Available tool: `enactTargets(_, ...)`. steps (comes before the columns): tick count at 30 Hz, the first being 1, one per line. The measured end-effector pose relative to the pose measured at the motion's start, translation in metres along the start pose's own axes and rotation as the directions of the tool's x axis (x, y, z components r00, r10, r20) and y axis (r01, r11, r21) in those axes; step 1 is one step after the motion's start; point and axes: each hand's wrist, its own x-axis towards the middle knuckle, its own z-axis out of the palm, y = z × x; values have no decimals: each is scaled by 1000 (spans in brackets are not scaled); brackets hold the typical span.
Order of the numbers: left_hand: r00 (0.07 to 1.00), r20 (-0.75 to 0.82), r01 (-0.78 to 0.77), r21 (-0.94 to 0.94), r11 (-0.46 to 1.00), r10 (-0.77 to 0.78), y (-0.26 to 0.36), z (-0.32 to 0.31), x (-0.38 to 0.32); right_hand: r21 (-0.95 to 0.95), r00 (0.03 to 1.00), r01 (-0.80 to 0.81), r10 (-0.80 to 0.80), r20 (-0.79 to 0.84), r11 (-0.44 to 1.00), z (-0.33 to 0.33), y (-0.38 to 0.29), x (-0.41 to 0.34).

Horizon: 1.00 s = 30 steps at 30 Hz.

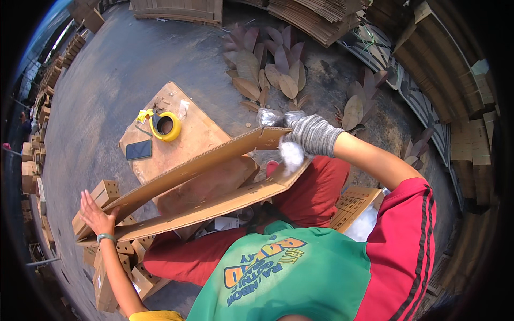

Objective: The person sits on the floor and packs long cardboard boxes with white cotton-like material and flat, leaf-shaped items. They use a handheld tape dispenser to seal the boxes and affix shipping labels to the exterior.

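Note:
A long, narrow cardboard box (192,204), with its upper side uncovered, is tilted across my lap. My bare left hand (96,214) holds its left end, thumb inside and fingers spread along the outside. At the opposite end, my right hand (315,134) wears a grey knit glove and grips a tuft of white wadding (292,155) against the box corner. Its fingertips are partly hidden. Just beyond that corner lie two leafy plants (287,70), their bases wrapped in shiny plastic or foil (270,117).
A low cardboard-topped surface (200,132) bears a yellow tape dispenser (165,126) and a phone (139,149). Several small cartons (116,273) are heaped at my left. Beside my right knee stands a printed carton (353,206) with white wadding (363,226). Flattened cardboard (437,64) is stacked at right.

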Motion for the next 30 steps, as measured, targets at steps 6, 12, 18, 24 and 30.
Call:
enactTargets(6, 602, 228, 710, 287, 643, -765, -157, 48, -90, -20, 959, 17, -22, -283, 1000, 4, 23, 19)
enactTargets(12, 534, 545, 778, -616, 123, -646, -220, 72, -152, -65, 962, -183, 165, -218, 981, 11, 52, 37)
enactTargets(18, 896, 403, 332, -332, 883, -186, -206, 56, -60, -69, 913, -335, 305, -273, 940, -31, 59, 73)
enactTargets(24, 694, 706, 196, 4, 981, -142, -160, 47, -50, -469, 951, -216, 293, 98, 857, -7, -56, 117)
enactTargets(30, 585, 799, 321, -387, 864, 141, -165, 2, -114, -217, 963, -147, 190, 191, 965, 31, -43, 153)
